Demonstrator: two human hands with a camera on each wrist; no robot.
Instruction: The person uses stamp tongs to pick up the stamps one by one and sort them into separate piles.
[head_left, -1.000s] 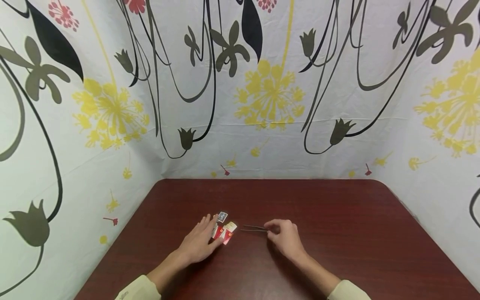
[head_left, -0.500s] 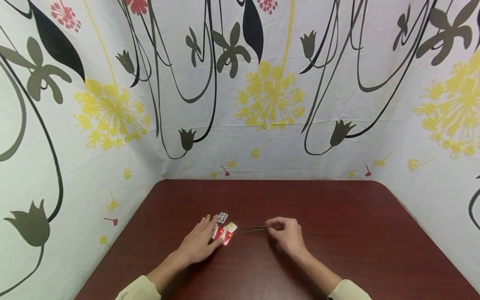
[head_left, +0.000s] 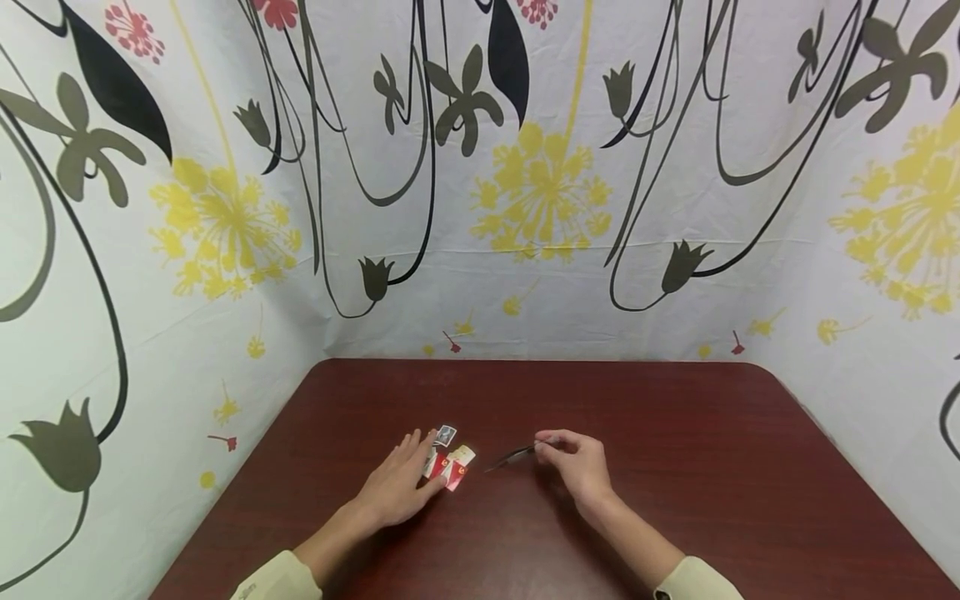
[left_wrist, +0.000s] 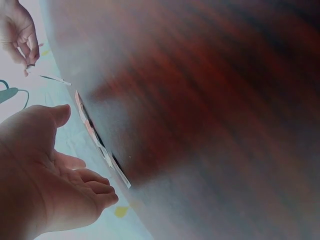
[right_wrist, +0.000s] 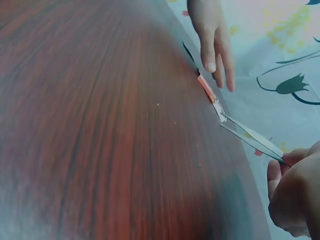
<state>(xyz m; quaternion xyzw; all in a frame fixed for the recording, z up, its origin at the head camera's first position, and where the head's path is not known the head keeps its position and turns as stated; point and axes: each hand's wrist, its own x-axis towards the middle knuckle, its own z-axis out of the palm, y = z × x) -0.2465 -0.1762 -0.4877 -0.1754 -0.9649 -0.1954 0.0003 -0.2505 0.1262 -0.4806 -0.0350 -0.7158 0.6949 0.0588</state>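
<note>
My left hand (head_left: 397, 483) lies with its fingers extended beside and partly over a small group of postage stamps (head_left: 454, 473). Several are red and white, one is cream and yellow (head_left: 462, 454), and a dark one with a white border (head_left: 446, 435) lies past my fingertips. Part of the group is hidden under the hand. My right hand (head_left: 581, 471) pinches metal tweezers (right_wrist: 265, 143) by their rear end. Their two tips stand apart and point left and down, close to the stamps. Seen edge-on in the left wrist view, the stamps (left_wrist: 102, 147) form a thin line on the table.
Everything lies on a dark red wood-grain table (head_left: 675, 433) with rounded far corners. A white cloth with flower prints (head_left: 540, 308) hangs behind it and along both sides. A few tiny pale specks (right_wrist: 175, 123) dot the tabletop.
My right hand has lifted and turned slightly, so the tweezers tilt from nearly flat to tips-down. The left hand and the stamps have stayed in place.
</note>
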